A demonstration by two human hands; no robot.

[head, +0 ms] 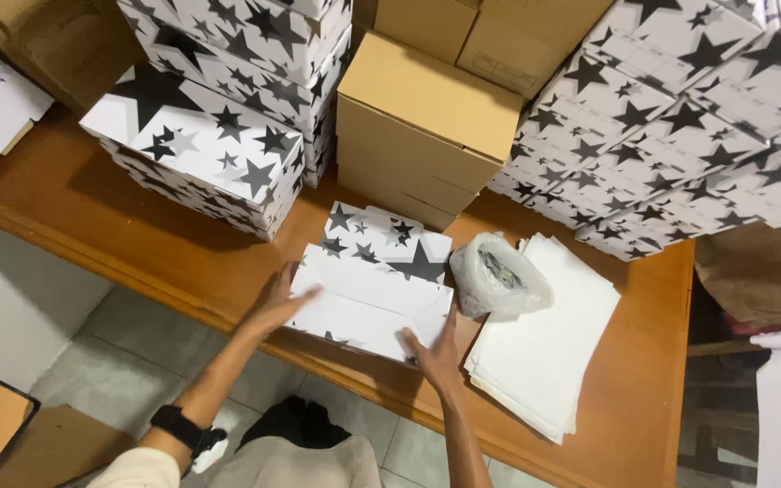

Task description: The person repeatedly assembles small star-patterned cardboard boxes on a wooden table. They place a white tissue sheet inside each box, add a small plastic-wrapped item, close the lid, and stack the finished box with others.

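left hand (pixel 280 300) flat, right hand (pixel 436 354) pressing

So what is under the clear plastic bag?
The clear plastic bag rests on a stack of white sheets on the wooden table. Something dark shows inside the bag; the sheet beneath is hidden.

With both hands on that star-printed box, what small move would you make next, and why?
Probably press the white flap down flat: the left hand and right hand hold opposite ends of the half-folded box, whose flap looks not yet closed.
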